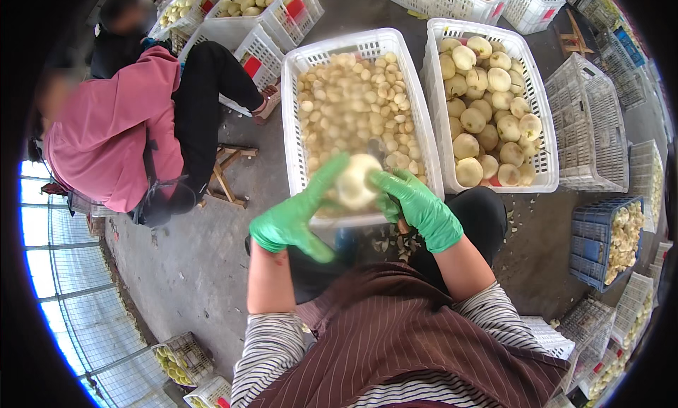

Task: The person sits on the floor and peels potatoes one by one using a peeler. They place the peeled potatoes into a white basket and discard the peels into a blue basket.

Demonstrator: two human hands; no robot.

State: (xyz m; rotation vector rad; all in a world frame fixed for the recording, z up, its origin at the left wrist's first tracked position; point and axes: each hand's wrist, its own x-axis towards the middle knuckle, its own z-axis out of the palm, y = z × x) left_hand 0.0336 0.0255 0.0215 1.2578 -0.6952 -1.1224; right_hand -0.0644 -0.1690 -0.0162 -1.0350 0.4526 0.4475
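A pale, round fruit or vegetable (357, 181), blurred, is between my green-gloved hands above the near end of a white plastic crate (433, 161). My left hand (296, 217) is beside it, thumb spread away; whether the fingers grip it is unclear. My right hand (418, 204) closes around the brown handle (403, 226) of what looks like a knife, with the thumb side against the round piece. A grey, blurred blade shows beyond it. Many small pale round pieces (344, 100) fill the crate. Larger yellowish round ones (473, 120) lie in the white crate (553, 164) to the right.
A person in a pink top (122, 122) sits at the left near a wooden stool (228, 177). Filled white crates (296, 26) stand farther off. On the right are an upright white crate (588, 127) and a filled blue crate (588, 244). Pale scraps (394, 244) lie on the floor.
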